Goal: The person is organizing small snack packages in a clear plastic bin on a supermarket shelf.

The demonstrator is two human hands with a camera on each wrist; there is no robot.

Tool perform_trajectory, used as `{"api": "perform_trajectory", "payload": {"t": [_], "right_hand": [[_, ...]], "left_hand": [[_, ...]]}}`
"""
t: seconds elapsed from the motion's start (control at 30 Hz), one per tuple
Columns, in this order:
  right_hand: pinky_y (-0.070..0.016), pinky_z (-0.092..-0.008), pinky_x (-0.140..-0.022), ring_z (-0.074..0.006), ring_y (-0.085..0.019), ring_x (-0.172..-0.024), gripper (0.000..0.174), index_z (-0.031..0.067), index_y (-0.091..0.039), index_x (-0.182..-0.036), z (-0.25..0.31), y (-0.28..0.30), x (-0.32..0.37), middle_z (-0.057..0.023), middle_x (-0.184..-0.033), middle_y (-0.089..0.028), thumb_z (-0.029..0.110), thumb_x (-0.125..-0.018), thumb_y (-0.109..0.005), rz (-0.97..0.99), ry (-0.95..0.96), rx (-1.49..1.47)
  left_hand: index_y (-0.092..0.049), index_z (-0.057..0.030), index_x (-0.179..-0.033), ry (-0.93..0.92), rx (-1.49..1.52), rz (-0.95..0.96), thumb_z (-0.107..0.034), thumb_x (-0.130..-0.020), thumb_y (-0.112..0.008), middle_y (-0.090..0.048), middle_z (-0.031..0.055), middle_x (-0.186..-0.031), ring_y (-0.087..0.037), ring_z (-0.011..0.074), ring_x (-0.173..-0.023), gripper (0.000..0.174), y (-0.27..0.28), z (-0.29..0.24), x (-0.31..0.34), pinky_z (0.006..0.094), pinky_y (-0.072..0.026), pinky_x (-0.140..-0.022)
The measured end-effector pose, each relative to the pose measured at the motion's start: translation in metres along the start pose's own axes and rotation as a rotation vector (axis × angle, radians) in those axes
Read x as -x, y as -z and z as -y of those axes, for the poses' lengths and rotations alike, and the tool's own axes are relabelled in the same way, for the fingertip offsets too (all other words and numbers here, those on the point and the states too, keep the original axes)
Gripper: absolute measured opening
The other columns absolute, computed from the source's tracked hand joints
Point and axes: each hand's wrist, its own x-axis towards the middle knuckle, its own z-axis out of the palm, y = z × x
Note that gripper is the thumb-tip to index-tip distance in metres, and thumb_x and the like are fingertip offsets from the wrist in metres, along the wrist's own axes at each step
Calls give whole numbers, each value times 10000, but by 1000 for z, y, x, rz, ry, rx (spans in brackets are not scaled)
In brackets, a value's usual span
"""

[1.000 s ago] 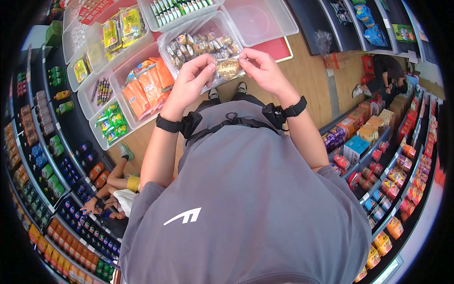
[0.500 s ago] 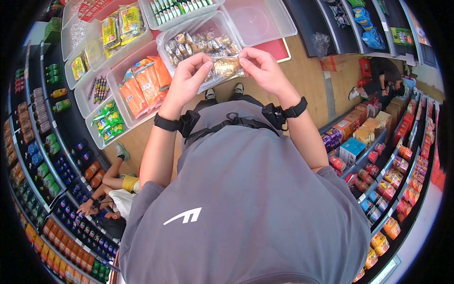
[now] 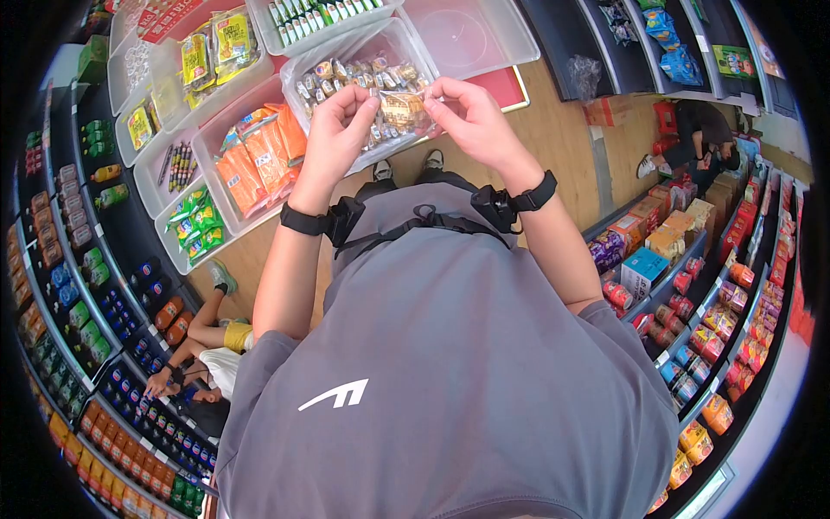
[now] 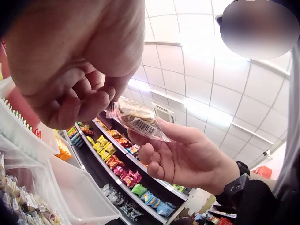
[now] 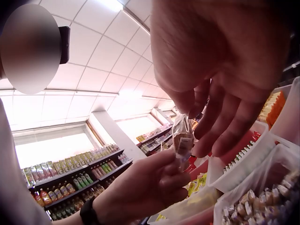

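Between my two hands, in front of my waist, a small clear plastic packet [image 3: 403,109] with tan, round-looking food inside is held by its ends. My left hand [image 3: 340,134] pinches one end between thumb and fingers, and my right hand [image 3: 475,125] pinches the other. In the left wrist view the packet [image 4: 138,119] shows a barcode on its underside. Right under it, in the head view, stands a lined plastic bin [image 3: 298,69] full of small wrapped snacks [image 3: 328,78].
Other bins hold orange packets [image 3: 259,160], green packets [image 3: 199,225] and yellow packets [image 3: 233,39]. A clear lid-like tray [image 3: 467,39] lies at the right. Stocked shelves [image 3: 112,329] line both sides. One person [image 3: 220,368] crouches at lower left, another [image 3: 705,134] sits at upper right.
Both hands, with the packet between them, have shifted slightly left and away from my body, so the packet now overlaps the snack bin more. The grip at each end stays the same.
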Motion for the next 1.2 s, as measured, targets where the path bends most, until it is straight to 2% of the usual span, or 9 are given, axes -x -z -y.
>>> {"api": "perform_trajectory", "payload": {"t": [0.13, 0.33, 0.43, 0.63, 0.73, 0.83, 0.93, 1.03, 1.2], "right_hand": [[-559, -269, -618, -106, -688, -743, 166, -9, -602, -912, 0, -5, -3, -35, -992, -706, 139, -984, -624, -79, -10, 25], [-568, -276, -637, -133, -698, -769, 131, -23, -634, -943, 4, -15, -11, -92, -1153, -708, 107, -956, -646, -131, 71, 42], [-566, -286, -687, -166, -702, -796, 133, -27, -665, -939, -5, -21, -18, -112, -1143, -697, 105, -943, -656, -171, 198, 146], [-562, -304, -746, -191, -688, -869, 124, 6, -724, -963, -3, -19, -19, -114, -1103, -665, 109, -925, -667, -130, 216, 290], [-561, -298, -717, -182, -682, -884, 103, 19, -732, -954, -3, -19, -18, -100, -1110, -655, 81, -917, -658, -149, 260, 320], [-555, -291, -687, -178, -685, -865, 118, 30, -711, -1004, 3, -17, -15, -105, -1120, -648, 62, -899, -666, -136, 249, 292], [-549, -265, -698, -128, -659, -906, 207, 21, -642, -1121, 3, -17, -15, -68, -1192, -620, 68, -921, -663, -155, 155, 291], [-533, -255, -671, -114, -652, -880, 281, 12, -590, -1176, 0, -19, -15, -68, -1175, -618, 68, -913, -672, -211, 135, 285], [-518, -242, -651, -100, -647, -779, 267, 1, -593, -1172, -14, -16, -20, -47, -1015, -659, 64, -923, -665, -131, 23, 229]], "left_hand": [[-592, -11, -1073, -175, -68, -153, -88, -973, -637, -572, -7, -863, -554, 38, -643, 134, -7, -3, -1, 190, -433, -561], [-612, 0, -1243, -236, -409, -36, -75, -938, -689, -648, 94, -1102, -662, 93, -852, 323, -8, -5, 1, 230, -531, -678], [-606, 26, -1277, -118, -359, -47, -92, -936, -705, -653, 107, -1167, -672, 112, -880, 373, -15, -10, 5, 237, -540, -712], [-583, 92, -1266, -134, -259, -23, -122, -964, -680, -678, 93, -1105, -690, 130, -895, 383, -16, -4, 6, 236, -553, -665], [-583, 90, -1272, 29, -29, -13, -110, -1004, -611, -697, 94, -1069, -704, 142, -889, 335, -11, 4, 3, 246, -554, -661], [-595, 86, -1254, 52, 55, -26, -131, -1045, -535, -707, 111, -1076, -721, 166, -882, 307, -8, 6, 1, 253, -550, -661], [-611, 74, -1229, 86, 111, -1, -180, -1064, -504, -710, 128, -1097, -727, 177, -879, 321, -2, 10, -2, 258, -551, -655], [-625, 63, -1207, 102, 142, -12, -204, -1069, -502, -715, 128, -1077, -729, 180, -882, 324, -1, 9, -2, 258, -549, -639], [-635, 51, -1195, 155, 203, 23, -213, -1069, -502, -722, 118, -1041, -722, 173, -857, 321, 7, 14, -3, 257, -550, -640]]}}
